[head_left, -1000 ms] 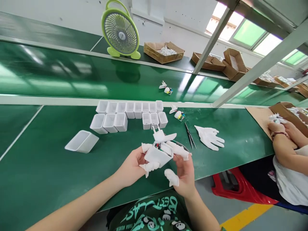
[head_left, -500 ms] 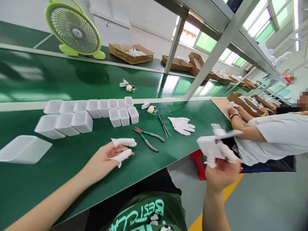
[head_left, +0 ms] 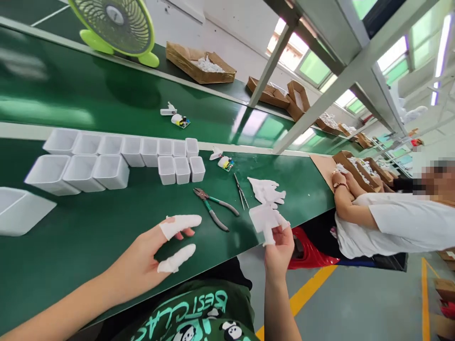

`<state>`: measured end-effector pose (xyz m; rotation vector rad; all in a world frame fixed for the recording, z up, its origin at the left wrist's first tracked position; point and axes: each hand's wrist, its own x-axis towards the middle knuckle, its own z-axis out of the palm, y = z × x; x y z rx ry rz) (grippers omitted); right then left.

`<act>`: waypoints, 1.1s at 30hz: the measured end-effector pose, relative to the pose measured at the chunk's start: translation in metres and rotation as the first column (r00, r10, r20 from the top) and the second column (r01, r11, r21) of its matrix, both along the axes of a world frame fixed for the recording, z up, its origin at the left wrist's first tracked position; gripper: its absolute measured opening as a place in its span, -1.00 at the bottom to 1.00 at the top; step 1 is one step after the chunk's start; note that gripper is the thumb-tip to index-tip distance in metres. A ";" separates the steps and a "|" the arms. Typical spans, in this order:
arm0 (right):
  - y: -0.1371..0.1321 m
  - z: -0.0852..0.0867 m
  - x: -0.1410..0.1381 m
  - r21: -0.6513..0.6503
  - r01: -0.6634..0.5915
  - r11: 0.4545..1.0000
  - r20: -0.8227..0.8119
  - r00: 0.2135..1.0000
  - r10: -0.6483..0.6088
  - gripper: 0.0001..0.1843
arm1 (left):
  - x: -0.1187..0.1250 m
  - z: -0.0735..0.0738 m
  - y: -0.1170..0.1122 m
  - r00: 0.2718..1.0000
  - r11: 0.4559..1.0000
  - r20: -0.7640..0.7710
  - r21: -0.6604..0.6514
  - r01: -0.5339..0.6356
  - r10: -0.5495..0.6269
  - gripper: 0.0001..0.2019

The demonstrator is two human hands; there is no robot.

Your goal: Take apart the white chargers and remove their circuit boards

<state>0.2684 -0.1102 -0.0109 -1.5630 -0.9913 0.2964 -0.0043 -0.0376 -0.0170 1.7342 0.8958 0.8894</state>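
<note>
White finger covers wrap the thumb and forefinger of my left hand (head_left: 152,251), which hovers over the front of the green bench with its fingers apart and nothing in them. My right hand (head_left: 280,244), also with covered fingertips, pinches a white plastic housing (head_left: 261,218) near the bench's front edge. Just behind the housing lies a white glove (head_left: 265,189), partly overlapped by it in the view. Between my hands are green-handled pliers (head_left: 213,208) and metal tweezers (head_left: 241,190). A small circuit board with white parts (head_left: 224,162) rests behind them.
Two rows of white plastic boxes (head_left: 110,166) stand at the left, with a larger-looking one (head_left: 21,213) nearer. Another circuit board (head_left: 180,121) is farther back. A green fan (head_left: 117,23) and cardboard trays (head_left: 199,66) sit behind. A co-worker (head_left: 387,218) works at the right.
My right hand has moved left with the white housing, from beyond the bench edge to beside the glove. My left hand's thumb and forefinger have spread wider. The view has shifted.
</note>
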 end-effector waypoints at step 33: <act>0.110 0.067 -0.090 0.105 -0.744 0.660 -0.963 0.089 0.254 -0.70 | -0.026 -0.003 0.040 0.979 0.852 -0.075 0.508 -0.127 0.191 -0.33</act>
